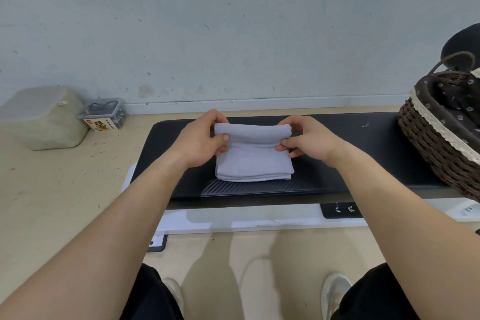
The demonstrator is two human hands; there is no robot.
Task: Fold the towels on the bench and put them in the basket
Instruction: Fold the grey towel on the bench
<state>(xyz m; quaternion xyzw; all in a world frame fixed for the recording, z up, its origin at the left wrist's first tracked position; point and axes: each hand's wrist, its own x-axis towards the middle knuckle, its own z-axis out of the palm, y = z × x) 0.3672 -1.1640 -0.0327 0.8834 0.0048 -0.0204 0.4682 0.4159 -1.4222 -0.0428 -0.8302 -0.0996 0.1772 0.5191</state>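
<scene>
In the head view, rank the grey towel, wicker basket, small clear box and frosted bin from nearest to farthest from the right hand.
1. The grey towel: pinched by the right hand.
2. The wicker basket: on the right end of the bench.
3. The small clear box: on the floor, left.
4. The frosted bin: farthest left.

Cannot see the far fingertips of the left hand point(200, 141) or the right hand point(309, 141), tucked behind the rolled fold of the towel point(253, 156) on the bench point(363, 153). Sees only part of the basket point(428, 148) at the bench's right end: cut off by the picture's edge, inside mostly out of view, bench end hidden beneath. Cannot name the dark rounded shape point(462, 44) behind it, also cut off. Left of the bench, cannot read the small box point(102, 113) label or tell its dark contents. Cannot tell what fills the cloudy container point(41, 118) beside it. Below the bench front, cannot make out two tiny white marks on a black panel point(342, 210).
</scene>
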